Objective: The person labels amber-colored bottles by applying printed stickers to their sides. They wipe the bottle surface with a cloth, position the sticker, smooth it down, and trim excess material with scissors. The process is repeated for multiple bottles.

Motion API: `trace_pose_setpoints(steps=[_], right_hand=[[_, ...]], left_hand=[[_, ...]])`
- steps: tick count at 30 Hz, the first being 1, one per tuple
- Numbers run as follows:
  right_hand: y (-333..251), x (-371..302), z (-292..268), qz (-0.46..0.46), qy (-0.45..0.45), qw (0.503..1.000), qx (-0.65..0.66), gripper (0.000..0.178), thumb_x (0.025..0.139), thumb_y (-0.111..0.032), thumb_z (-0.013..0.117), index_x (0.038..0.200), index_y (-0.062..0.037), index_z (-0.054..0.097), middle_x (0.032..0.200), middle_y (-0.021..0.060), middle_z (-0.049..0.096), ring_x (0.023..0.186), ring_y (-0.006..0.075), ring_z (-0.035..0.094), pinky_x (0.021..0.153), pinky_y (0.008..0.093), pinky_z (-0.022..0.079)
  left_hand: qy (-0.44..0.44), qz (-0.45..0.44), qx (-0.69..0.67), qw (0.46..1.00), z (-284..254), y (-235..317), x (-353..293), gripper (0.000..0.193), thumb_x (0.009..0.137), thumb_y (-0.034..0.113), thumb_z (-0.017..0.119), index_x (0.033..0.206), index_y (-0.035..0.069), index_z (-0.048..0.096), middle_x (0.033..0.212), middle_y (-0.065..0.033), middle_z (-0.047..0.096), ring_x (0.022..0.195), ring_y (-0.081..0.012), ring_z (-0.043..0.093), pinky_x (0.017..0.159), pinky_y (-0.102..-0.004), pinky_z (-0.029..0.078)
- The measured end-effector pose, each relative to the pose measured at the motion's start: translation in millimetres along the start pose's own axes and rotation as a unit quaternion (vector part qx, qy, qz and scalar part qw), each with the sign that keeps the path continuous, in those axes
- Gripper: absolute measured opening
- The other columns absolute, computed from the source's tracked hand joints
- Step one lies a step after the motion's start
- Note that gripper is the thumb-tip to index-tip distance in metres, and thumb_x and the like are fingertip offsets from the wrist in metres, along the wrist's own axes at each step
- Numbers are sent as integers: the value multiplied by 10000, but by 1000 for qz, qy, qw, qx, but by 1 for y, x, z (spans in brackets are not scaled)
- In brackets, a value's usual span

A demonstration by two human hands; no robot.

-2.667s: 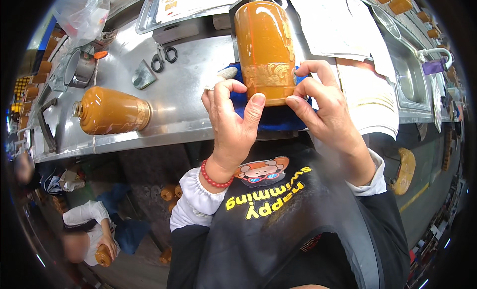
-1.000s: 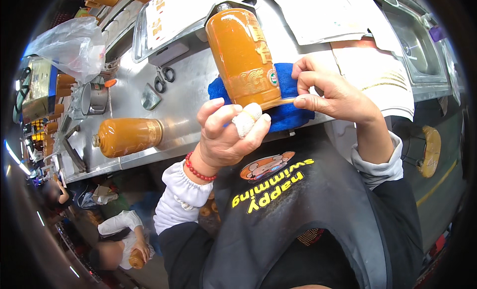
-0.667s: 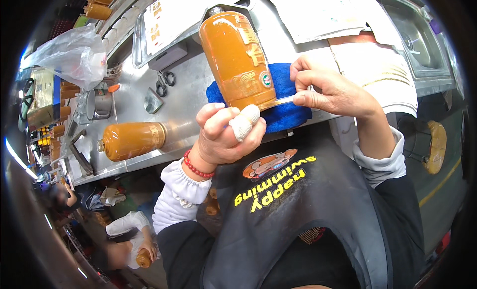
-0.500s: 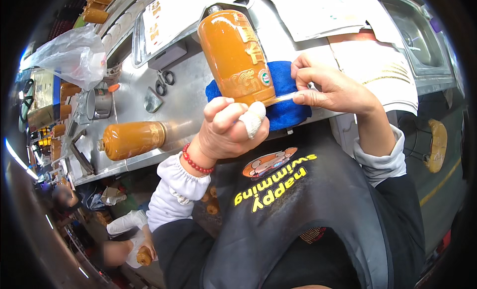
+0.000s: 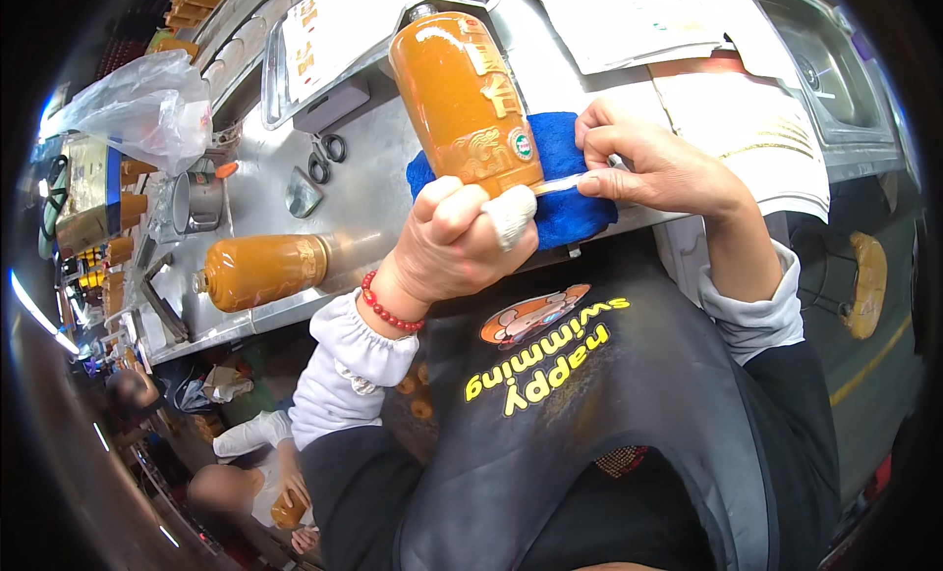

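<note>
A large amber-orange bottle [image 5: 457, 95] with raised lettering and a round green-and-white sticker lies with its neck pointing away from me. Its base end rests over a folded blue cloth [image 5: 580, 217] at the bench's front edge. At that base my left hand [image 5: 457, 237] is closed, fingers curled, its white-wrapped thumb pressing against the bottle's rim. A thin pale strip [image 5: 558, 185] runs from the rim to the right. Its far end is pinched between thumb and forefinger of my right hand [image 5: 668, 173], over the cloth.
Another amber bottle [image 5: 263, 273] lies on the metal bench to the left. Beyond it are scissors [image 5: 319, 166], a metal cup [image 5: 201, 203] and a clear plastic bag [image 5: 147, 109]. White sheets [image 5: 629, 26] lie behind, with a sink [image 5: 835, 90] right. Lower left, a co-worker holds a bottle.
The bottle and my left hand have shifted very slightly away from me. My right hand keeps its pinch on the strip. At lower left the co-worker's hands and bottle have moved.
</note>
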State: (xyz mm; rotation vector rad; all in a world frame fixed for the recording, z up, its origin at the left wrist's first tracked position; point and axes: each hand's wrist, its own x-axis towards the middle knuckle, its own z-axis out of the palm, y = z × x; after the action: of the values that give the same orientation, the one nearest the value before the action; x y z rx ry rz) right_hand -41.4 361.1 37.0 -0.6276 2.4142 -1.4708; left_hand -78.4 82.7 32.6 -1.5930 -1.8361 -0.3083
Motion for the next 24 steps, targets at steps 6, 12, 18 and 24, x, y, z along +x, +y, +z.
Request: trace_pose_setpoints(steps=[6,12,18,24], right_hand=[[5,0,0,-3,5,1000,-6,383,944,-378,696,814,-48,551,1023,87,464,973,217,485,856,340,426],[6,-3,1,-18,17,1000,-6,390,951,-391,684,832,-40,563,989,91,468,941,228,494,837,344,432],[7,-3,-2,7,3,1000,12,420,953,-413,679,834,-25,567,1036,89,468,1016,224,474,878,354,418],[10,-7,-3,14,8,1000,22,430,952,-428,676,855,-19,583,1025,88,468,1007,222,480,874,355,421]], left_hand=[[9,-26,7,1000,-1,8,-6,253,601,78,754,782,242,688,1182,15,569,1003,-250,476,758,-363,466],[9,-16,-7,1000,1,5,-1,247,611,95,741,809,235,694,1173,22,581,998,-254,471,763,-366,454],[12,-41,24,999,-1,11,-9,231,640,130,757,824,258,702,1189,67,620,1024,-222,459,802,-372,408],[-46,-48,51,997,-7,14,11,278,736,197,771,994,277,707,1222,64,636,1146,-216,474,1001,-436,360]])
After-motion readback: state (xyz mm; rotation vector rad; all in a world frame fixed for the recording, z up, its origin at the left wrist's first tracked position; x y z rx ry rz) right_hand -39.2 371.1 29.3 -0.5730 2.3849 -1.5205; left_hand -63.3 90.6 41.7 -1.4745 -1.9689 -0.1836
